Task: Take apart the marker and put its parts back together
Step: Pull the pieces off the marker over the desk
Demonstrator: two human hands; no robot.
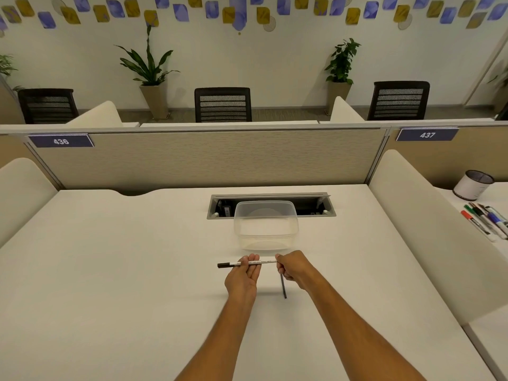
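Both hands hold a white marker (247, 264) level above the white bench (110, 270), its black cap end pointing left. The left hand (243, 276) lies palm up with its fingers curled around the middle of the barrel; the right hand (291, 268) is closed on the barrel's right end. A thin dark rod (283, 286) hangs down from the right hand toward the near side; whether its tip touches the bench cannot be told. Just beyond the hands stands a clear plastic container (266, 229), open at the top, and behind it a cable tray (270, 206) is sunk into the bench. Nothing lies between the hands and the container. Far right, on the neighbouring bench past a white divider (428, 229), loose markers (486, 220) lie beside a white cup (472, 185).
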